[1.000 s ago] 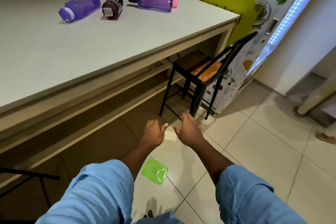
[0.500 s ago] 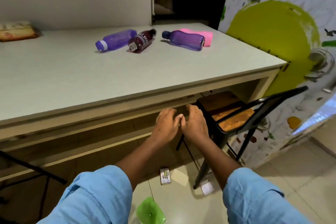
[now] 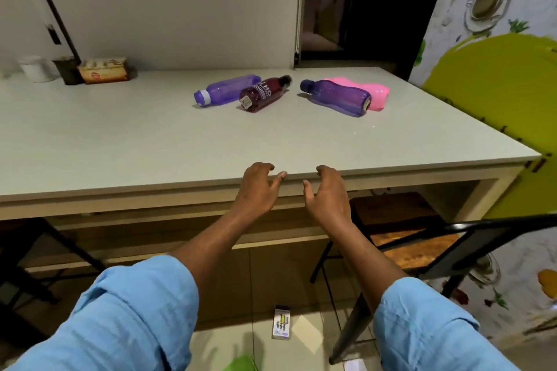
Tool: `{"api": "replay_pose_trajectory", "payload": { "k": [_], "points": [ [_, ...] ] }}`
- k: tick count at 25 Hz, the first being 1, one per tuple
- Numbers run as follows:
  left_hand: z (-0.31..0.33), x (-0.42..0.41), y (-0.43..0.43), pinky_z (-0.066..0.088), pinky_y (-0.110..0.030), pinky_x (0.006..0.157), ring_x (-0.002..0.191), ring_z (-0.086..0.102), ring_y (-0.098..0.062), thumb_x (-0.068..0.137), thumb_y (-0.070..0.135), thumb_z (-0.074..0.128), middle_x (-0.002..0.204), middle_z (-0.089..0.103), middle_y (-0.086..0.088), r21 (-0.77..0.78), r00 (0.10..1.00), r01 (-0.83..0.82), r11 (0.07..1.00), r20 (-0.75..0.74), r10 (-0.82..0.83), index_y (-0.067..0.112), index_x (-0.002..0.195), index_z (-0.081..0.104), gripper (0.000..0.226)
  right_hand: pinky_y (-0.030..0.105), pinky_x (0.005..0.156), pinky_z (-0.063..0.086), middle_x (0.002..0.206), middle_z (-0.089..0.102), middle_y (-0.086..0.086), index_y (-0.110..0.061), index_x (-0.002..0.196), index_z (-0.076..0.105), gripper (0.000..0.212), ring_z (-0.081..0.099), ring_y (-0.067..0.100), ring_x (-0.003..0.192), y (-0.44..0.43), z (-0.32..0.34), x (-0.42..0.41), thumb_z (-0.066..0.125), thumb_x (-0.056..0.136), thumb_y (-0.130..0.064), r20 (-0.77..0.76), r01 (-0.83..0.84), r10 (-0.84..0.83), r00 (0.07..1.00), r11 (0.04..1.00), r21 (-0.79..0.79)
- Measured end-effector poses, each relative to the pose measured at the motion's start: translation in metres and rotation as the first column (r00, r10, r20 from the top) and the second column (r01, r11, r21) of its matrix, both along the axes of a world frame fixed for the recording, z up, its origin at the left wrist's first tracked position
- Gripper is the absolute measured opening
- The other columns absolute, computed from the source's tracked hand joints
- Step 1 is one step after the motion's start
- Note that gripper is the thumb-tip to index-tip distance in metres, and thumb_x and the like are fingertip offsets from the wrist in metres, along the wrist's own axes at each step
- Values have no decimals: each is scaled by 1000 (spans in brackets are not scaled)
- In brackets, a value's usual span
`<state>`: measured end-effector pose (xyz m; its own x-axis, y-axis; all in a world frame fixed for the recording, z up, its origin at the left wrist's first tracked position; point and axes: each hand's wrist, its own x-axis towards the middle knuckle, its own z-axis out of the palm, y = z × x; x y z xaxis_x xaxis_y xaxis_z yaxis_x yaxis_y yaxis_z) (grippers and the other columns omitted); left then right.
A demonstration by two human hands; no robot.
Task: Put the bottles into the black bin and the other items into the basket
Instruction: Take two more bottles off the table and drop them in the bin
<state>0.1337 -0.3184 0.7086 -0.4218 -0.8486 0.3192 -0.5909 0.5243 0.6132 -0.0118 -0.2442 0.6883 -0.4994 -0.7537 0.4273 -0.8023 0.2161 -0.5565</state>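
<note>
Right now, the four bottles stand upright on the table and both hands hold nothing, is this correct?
No: in the head view the lilac bottle, dark red bottle, purple bottle and pink bottle lie on their sides on the table, not upright. The left hand and right hand hold nothing.

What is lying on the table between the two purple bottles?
In the head view, the dark red bottle lies on its side between them, closer to the lighter purple bottle.

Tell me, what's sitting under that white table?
Under the table, a black chair with a wooden seat is tucked in at the right; a small box lies on the floor in front. Its top and the person's arms hide whatever is farther back.
</note>
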Motion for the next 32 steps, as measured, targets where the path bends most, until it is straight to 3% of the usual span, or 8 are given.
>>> {"api": "replay_pose_trajectory", "payload": {
  "k": [5, 9, 16, 20, 26, 29, 32],
  "points": [
    [25, 22, -72, 43, -38, 103, 125, 51, -27, 95, 45, 52, 134, 57, -13, -17, 994, -105, 994, -31, 105, 7, 128, 57, 50, 37, 97, 44, 137, 48, 6, -15, 138, 40, 54, 49, 23, 124, -63, 19, 20, 52, 94, -45, -59, -46, 49, 997, 998, 43],
    [35, 30, -148, 40, -37, 103, 125, 51, -26, 93, 47, 54, 134, 57, -12, -25, 993, -118, 993, -30, 117, 8, 128, 57, 52, 40, 89, 46, 131, 51, 10, -13, 132, 43, 57, 53, 29, 115, -134, 38, 39, 47, 93, -53, -144, 111, -104, 984, 993, 42],
    [60, 44, -287, 50, -39, 99, 114, 59, -28, 86, 42, 68, 126, 61, -13, -44, 989, -142, 989, -37, 140, 6, 127, 56, 56, 45, 92, 47, 136, 43, 15, -13, 139, 31, 80, 48, 35, 122, -277, 65, 67, 50, 84, -68, 72, 205, -220, 973, 963, 173],
    [69, 51, -367, 47, -45, 98, 119, 50, -35, 80, 41, 74, 125, 51, -19, -74, 978, -204, 976, 27, 207, 7, 129, 48, 65, 51, 97, 45, 137, 37, 17, -19, 148, 17, 100, 46, 40, 124, -334, 74, 61, 61, 74, -70, 244, 261, -292, 925, 953, 153],
    [51, 43, -443, 44, -46, 98, 122, 46, -37, 70, 53, 78, 131, 46, -20, -2, 967, -193, 981, 168, 191, 11, 135, 41, 86, 52, 97, 49, 142, 27, 15, -29, 151, 0, 117, 44, 40, 125, -394, 70, 48, 73, 67, -67, 227, 353, -389, 893, 917, 184],
    [43, 36, -470, 44, -45, 99, 124, 46, -36, 65, 57, 80, 134, 45, -19, 34, 968, -169, 985, 195, 159, 14, 141, 36, 98, 53, 95, 50, 144, 25, 14, -31, 151, 3, 118, 45, 40, 124, -422, 61, 38, 75, 65, -65, 165, 407, -439, 883, 892, 196],
    [34, 33, -484, 44, -42, 101, 124, 48, -34, 67, 48, 83, 135, 48, -17, 76, 988, -73, 994, 141, 62, 11, 145, 33, 100, 53, 95, 50, 143, 30, 13, -30, 151, 7, 114, 48, 39, 122, -438, 53, 31, 76, 67, -62, 139, 442, -472, 870, 874, 202]
  ]
}}
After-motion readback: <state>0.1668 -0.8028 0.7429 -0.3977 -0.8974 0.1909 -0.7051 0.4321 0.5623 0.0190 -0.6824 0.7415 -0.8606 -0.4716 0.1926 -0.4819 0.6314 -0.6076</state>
